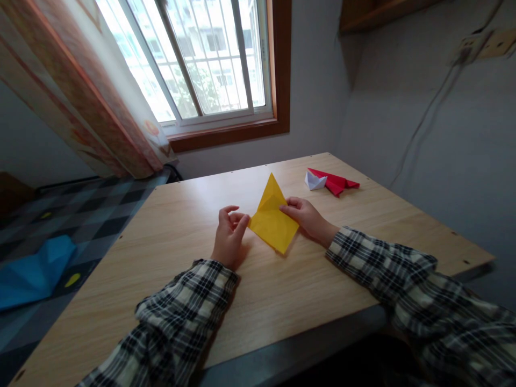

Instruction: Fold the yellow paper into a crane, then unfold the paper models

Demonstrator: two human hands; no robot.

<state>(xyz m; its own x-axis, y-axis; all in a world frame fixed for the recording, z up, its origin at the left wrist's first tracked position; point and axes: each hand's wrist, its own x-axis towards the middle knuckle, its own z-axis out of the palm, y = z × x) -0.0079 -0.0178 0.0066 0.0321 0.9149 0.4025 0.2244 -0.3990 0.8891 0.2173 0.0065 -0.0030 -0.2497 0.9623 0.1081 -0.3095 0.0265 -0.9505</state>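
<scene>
The yellow paper (274,228), folded and creased, tapers to a far tip, between left hand (230,235) and right hand (308,217).

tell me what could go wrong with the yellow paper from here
The left hand has the yellow paper only by a corner, so that corner might slip or bend.

The right hand grips the opposite side; if the hands pull apart, the sheet could tear.

The white folded paper and red folded paper lie beyond the right hand, so a wide sweep might knock them.
</scene>
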